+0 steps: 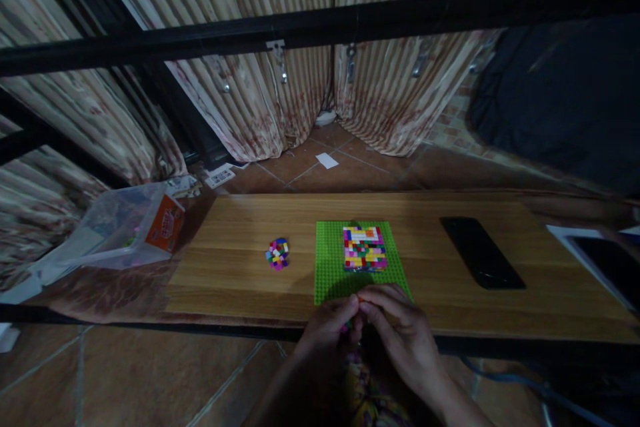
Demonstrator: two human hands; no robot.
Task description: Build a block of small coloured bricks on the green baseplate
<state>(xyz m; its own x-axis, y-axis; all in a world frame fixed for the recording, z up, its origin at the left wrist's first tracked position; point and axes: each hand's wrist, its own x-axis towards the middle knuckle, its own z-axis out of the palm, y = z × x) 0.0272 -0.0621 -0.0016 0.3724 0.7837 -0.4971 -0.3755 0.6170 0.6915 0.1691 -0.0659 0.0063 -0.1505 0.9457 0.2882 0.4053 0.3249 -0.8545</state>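
My left hand (330,325) and my right hand (400,323) meet at the near edge of the green baseplate (327,253). Between their fingertips is a small orange-red toy brick (360,299), pinched from both sides. Bits of pink and green, which look like more small bricks (346,327), show under the left fingers. On the baseplate sits a roughly square block of multicoloured bricks (364,248), beyond my hands. Left of the plate lies a loose pile of small coloured bricks (277,253).
A black phone-like slab (481,252) lies on the wooden table (230,227) at right. Off the left end stands a clear plastic bin (120,227) with an orange label. Another dark device (610,267) is at the far right. A black bar (310,28) crosses before the curtains.
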